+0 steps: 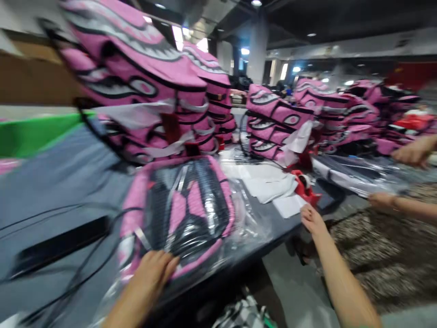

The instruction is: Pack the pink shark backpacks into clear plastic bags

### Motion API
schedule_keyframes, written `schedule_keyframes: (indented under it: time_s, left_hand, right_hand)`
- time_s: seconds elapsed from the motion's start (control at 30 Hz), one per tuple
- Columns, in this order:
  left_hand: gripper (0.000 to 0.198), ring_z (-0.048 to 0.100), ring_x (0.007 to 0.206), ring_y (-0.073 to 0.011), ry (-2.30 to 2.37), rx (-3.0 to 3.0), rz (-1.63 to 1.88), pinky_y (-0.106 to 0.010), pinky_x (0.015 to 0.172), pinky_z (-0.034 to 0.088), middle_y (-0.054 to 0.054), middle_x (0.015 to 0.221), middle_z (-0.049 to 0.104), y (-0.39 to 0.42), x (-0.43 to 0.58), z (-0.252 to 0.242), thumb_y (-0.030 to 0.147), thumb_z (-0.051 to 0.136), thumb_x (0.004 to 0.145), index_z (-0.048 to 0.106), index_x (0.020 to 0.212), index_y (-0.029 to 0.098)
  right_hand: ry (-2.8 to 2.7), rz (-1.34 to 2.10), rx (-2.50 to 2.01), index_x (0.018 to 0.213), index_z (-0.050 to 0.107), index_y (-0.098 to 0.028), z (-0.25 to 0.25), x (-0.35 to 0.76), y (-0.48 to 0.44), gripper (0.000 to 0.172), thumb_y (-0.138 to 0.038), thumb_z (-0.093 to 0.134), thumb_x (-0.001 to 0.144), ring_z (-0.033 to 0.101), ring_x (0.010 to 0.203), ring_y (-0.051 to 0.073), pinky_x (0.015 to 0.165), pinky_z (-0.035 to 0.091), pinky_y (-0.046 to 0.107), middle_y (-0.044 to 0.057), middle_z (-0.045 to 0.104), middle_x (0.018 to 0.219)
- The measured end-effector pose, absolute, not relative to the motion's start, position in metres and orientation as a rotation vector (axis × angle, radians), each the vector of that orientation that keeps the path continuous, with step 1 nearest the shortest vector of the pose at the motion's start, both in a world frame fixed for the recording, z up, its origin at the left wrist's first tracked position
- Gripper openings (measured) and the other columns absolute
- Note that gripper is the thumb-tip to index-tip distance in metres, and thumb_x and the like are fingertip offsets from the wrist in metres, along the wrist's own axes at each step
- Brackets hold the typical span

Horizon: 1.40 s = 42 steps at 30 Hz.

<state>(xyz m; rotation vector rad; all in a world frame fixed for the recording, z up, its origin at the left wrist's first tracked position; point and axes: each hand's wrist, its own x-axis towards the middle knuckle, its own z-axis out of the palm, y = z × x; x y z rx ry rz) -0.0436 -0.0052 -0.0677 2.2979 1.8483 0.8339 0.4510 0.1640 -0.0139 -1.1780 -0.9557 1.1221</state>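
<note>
A pink and black backpack (184,209) in a clear plastic bag lies flat on the grey table (61,182), back side up. My left hand (153,269) rests on its near edge, fingers curled down over the plastic. My right hand (311,218) reaches out to the table's right edge, beside a white paper sheet (288,205) and a red tape dispenser (305,187). Its fingers are hidden from here, and nothing shows in it.
Tall stacks of pink backpacks (136,82) stand behind, with more stacks (276,123) to the right. White papers (269,182) lie mid-table. Another person's hands (409,152) handle clear plastic bags (358,175) at right. A black strap (58,246) and cables lie at left.
</note>
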Motion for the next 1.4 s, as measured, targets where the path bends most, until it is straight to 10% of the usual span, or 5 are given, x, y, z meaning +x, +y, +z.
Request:
schedule_keyframes:
  time_s: [0.2,0.47,0.63,1.1,1.4]
  left_hand:
    - [0.042,0.051,0.079,-0.0214,1.969,2.082,0.731,-0.035,0.074,0.045,-0.004,0.077,0.059,-0.006,-0.01,-0.026,0.04,0.034,0.104,0.055,0.073,0.022]
    - [0.034,0.048,0.079,-0.0206,1.981,2.161,0.796,-0.035,0.071,0.04,-0.003,0.078,0.057,-0.011,-0.003,-0.031,0.027,0.037,0.105,0.053,0.076,0.02]
    - [0.034,0.049,0.082,-0.0203,1.999,2.181,0.792,-0.035,0.073,0.041,-0.004,0.083,0.058,-0.012,-0.003,-0.032,0.028,0.036,0.106,0.054,0.079,0.02]
    - [0.028,0.052,0.102,-0.0246,2.01,2.306,0.638,-0.046,0.098,0.038,-0.004,0.099,0.063,-0.04,-0.017,-0.005,0.049,0.06,0.095,0.061,0.093,0.021]
    - [0.019,0.056,0.092,-0.0204,2.281,2.274,0.614,-0.042,0.095,0.033,-0.001,0.085,0.068,-0.052,-0.062,-0.022,0.03,0.057,0.099,0.068,0.084,0.025]
  right_hand:
    - [-1.666,1.631,-0.616,0.076,0.042,-0.023,0.052,0.327,0.123,0.042,-0.054,0.065,0.093,0.019,0.049,0.008,0.042,0.02,0.02,-0.01,0.028,0.06]
    - [-3.31,0.61,-0.445,0.08,0.058,-0.022,0.092,0.184,0.13,0.022,-0.033,0.071,0.092,0.044,0.058,0.01,0.057,0.022,0.025,-0.006,0.053,0.065]
    - [-3.245,0.188,-0.973,0.095,0.061,-0.024,0.081,0.186,0.146,0.035,-0.049,0.081,0.081,0.057,0.064,0.016,0.056,0.02,0.025,-0.004,0.064,0.07]
    - [-3.207,0.397,-0.975,0.075,0.06,-0.022,0.046,0.192,0.116,0.046,-0.054,0.091,0.065,0.066,0.069,0.018,0.053,0.018,0.027,-0.003,0.07,0.073]
    - [-3.179,0.35,-0.971,0.074,0.06,-0.023,0.045,0.193,0.115,0.043,-0.05,0.093,0.065,0.065,0.067,0.02,0.053,0.017,0.028,-0.002,0.071,0.074]
